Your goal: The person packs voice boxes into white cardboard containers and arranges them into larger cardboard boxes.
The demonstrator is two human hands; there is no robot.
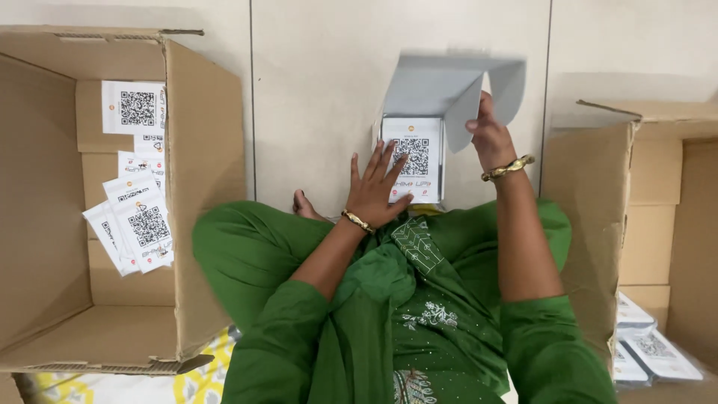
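A small grey box [413, 161] lies on the floor [314, 90], long axis running near to far, lid raised at the far end. The left hand [376, 191] rests flat, fingers wide, on its printed card [413, 153]; the right hand [488, 135] pinches the lid flap [467, 101].

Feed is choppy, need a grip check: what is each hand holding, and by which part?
Right hand pinches the grey box's lid flap; left hand lies flat, gripping nothing.

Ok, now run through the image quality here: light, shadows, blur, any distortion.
Head view: soft, even indoor light, no glare; the raised grey flap casts a faint shadow on the wall, and the right cardboard box shadows the wall behind it. The left hand and right hand are slightly motion-softened. The wide lens bows the left cardboard box outward at the frame edge.
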